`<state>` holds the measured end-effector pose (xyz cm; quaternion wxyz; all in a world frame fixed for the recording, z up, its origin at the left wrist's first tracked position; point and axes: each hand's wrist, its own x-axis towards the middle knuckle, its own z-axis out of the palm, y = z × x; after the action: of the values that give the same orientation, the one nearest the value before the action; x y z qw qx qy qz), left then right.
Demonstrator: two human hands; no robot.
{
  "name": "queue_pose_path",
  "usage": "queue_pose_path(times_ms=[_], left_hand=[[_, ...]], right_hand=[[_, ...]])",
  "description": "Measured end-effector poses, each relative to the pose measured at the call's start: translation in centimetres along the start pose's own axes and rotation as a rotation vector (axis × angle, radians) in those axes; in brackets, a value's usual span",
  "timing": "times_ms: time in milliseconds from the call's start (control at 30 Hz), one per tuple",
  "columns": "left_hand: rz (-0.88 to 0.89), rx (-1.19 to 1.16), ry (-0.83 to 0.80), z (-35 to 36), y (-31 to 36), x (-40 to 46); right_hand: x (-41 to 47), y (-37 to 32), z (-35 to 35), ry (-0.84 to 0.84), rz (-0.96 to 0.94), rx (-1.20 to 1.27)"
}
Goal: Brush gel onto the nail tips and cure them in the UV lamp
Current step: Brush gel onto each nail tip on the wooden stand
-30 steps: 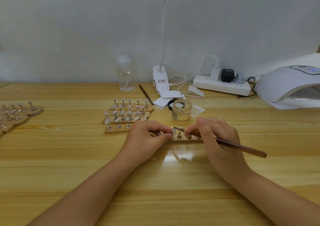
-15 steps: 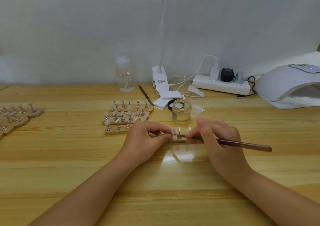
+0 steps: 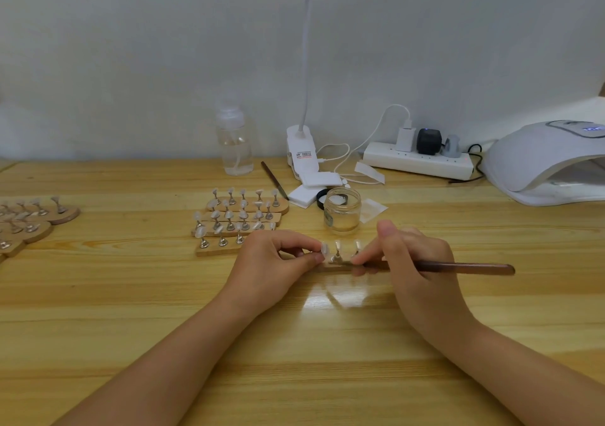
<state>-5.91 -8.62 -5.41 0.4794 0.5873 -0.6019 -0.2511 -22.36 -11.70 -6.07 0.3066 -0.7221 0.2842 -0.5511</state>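
A small wooden holder strip (image 3: 337, 268) with clear nail tips (image 3: 337, 246) on metal stands lies at the table's middle. My left hand (image 3: 271, 262) pinches its left end, fingers by the leftmost tip. My right hand (image 3: 415, 262) grips a brown-handled brush (image 3: 465, 268) like a pen, its handle pointing right and its head low among the stands, hidden behind my fingers. An open glass gel jar (image 3: 342, 209) stands just behind the strip. The white UV lamp (image 3: 550, 160) sits at the far right.
More wooden strips of nail tips (image 3: 242, 219) lie left of the jar, and others (image 3: 29, 219) at the left edge. A clear bottle (image 3: 235, 144), a clip lamp base (image 3: 302, 154), a second brush (image 3: 274, 178) and a power strip (image 3: 419, 162) line the back.
The brush handle has swung from slanting down-right to nearly level, and its head has dropped lower along the strip. My left hand keeps its pinch on the strip's end.
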Motion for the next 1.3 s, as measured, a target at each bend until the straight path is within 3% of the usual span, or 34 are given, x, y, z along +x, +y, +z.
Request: queue_pose_path(times_ms=[467, 633, 1300], left_hand=[[0.024, -0.014, -0.01, -0.09, 0.15, -0.04], [0.018, -0.023, 0.004, -0.06, 0.16, -0.04], [0.0, -0.025, 0.032, 0.07, -0.24, 0.13]], right_hand=[[0.14, -0.02, -0.06, -0.032, 0.075, 0.035], [-0.03, -0.16, -0.39, 0.034, 0.059, 0.088], [0.01, -0.21, 0.06, -0.058, -0.089, -0.132]])
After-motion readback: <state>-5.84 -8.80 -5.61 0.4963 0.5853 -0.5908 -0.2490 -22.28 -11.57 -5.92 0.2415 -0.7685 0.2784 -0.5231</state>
